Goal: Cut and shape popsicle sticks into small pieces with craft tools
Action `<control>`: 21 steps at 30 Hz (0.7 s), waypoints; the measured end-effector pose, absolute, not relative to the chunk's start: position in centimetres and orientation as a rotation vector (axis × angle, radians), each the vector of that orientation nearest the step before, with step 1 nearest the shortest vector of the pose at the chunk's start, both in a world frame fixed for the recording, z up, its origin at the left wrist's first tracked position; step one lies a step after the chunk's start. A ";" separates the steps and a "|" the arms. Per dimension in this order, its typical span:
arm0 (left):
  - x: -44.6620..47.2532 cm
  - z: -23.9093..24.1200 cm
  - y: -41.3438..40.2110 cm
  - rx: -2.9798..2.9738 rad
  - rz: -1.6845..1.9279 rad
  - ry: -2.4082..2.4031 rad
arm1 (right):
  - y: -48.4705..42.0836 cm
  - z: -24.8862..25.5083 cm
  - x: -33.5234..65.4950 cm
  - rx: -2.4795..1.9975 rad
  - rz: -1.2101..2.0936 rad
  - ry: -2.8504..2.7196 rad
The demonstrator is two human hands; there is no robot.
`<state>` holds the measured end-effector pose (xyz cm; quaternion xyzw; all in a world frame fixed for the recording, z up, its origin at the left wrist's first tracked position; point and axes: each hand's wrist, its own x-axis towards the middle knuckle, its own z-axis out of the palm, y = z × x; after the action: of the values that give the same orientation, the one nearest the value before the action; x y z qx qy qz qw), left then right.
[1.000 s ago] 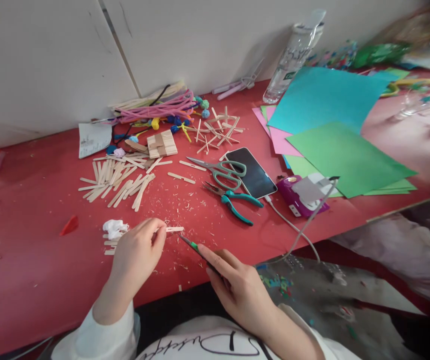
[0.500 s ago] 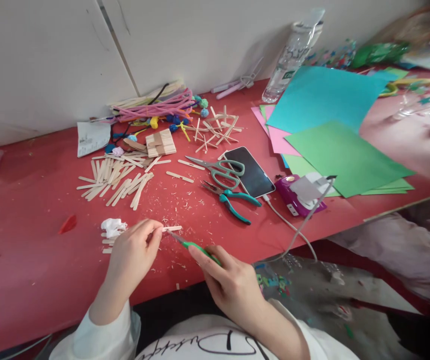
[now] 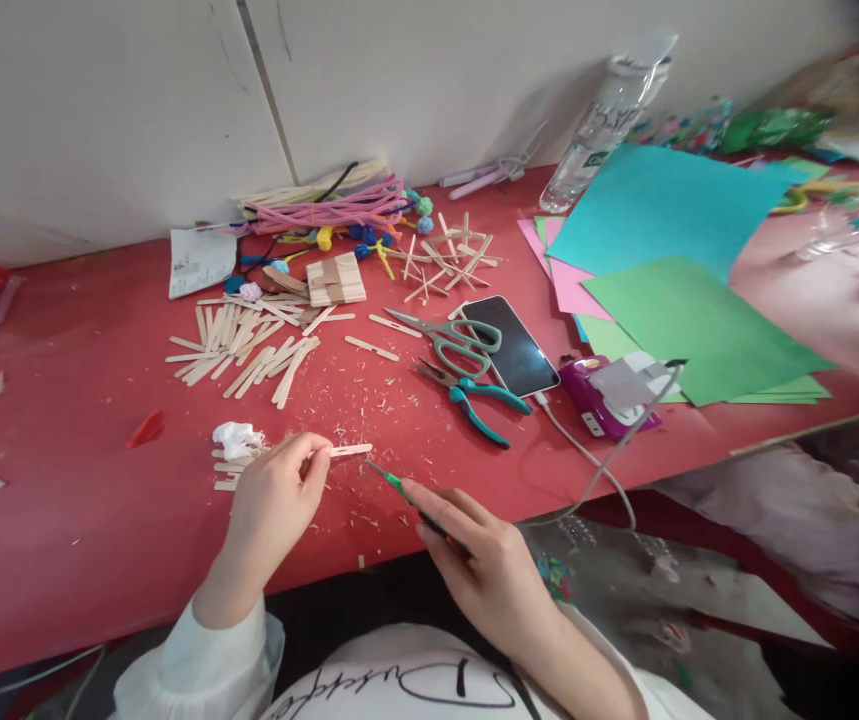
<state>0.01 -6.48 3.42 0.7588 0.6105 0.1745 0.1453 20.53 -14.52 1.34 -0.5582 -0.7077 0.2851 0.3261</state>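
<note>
Between its thumb and fingers, my left hand (image 3: 279, 505) pinches a wooden craft stick (image 3: 352, 450), whose free end points right above the red table. A notch or slot shows along that stick. My right hand (image 3: 485, 560) is closed around a green-handled craft knife (image 3: 393, 481); its blade tip lies just below and right of the stick, apart from it. Wood shavings (image 3: 358, 520) are scattered beneath. Under and behind my left hand are several sticks and a crumpled white tissue (image 3: 237, 440). Two cut sticks (image 3: 371, 348) lie farther back.
A pile of craft sticks (image 3: 241, 345) lies back left. Scissors (image 3: 459, 338), teal pliers (image 3: 481, 400) and a phone (image 3: 511, 345) on a cable lie right of centre. Coloured paper (image 3: 706, 320), a purple power adapter (image 3: 598, 395) and a plastic bottle (image 3: 601, 130) are farther right.
The knife blade has come away from the stick, moving slightly right and down. More of the stick now shows beyond my left fingertips. The whole view has shifted a little.
</note>
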 end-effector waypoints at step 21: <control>-0.7 2.7 -6.6 2.076 0.532 1.676 | -14.2 0.7 19.2 -1.465 0.254 -2.179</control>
<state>-0.69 -6.64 2.71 0.7462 0.6025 0.1913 0.2091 19.23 -14.16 0.73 -0.5379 -0.8000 0.0932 0.2489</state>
